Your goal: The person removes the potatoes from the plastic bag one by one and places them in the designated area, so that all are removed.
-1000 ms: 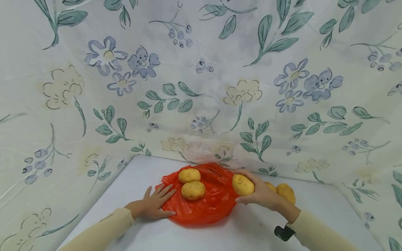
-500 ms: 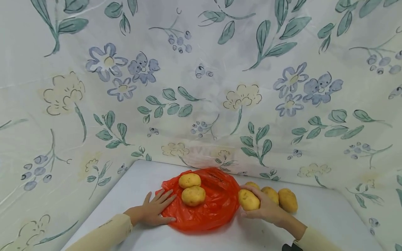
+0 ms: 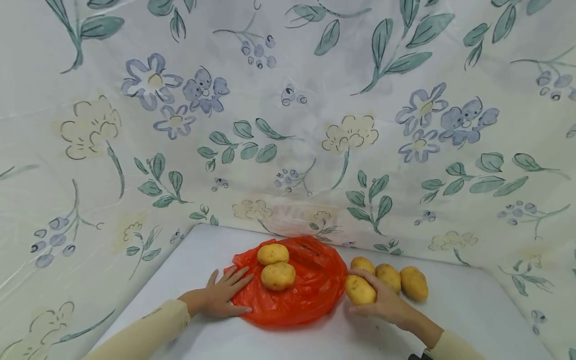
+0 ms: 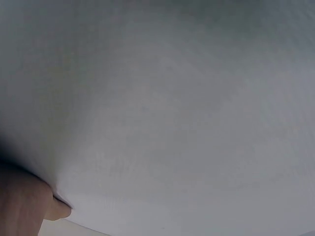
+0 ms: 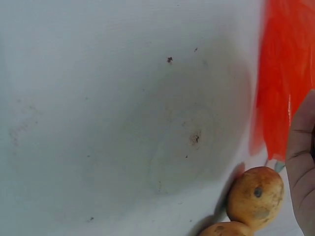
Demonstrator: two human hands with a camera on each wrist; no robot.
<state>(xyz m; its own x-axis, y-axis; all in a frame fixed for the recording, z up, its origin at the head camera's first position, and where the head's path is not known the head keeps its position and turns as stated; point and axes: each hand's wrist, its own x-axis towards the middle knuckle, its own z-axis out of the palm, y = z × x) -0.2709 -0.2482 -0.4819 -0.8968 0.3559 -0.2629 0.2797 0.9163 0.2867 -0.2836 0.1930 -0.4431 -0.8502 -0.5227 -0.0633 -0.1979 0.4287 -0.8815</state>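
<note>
At lower right of the head view, the right hand point(image 3: 388, 303) grips a potato point(image 3: 361, 291) beside the red bag point(image 3: 310, 307). Left of it, two potatoes point(image 3: 278, 276) lie on the bag, the left hand point(image 3: 220, 297) resting fingers-spread on its left edge. Three others point(image 3: 388, 277) sit just beyond the right hand.

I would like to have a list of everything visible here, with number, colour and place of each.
Table: 1, white, under the other things
Plastic bag: 1, red, spread on the table
Potatoes on the bag: 2, yellow, one behind the other
Held potato: 1, yellow, in the right hand
Loose potatoes: 3, yellow, right of the bag
Specks: several, dark, on the table
Floral covering: pale, behind and beside the table
Sleeves: 2, cream, on the arms
Left hand: 1, at the bag's left edge
Right hand: 1, near its right edge
</note>
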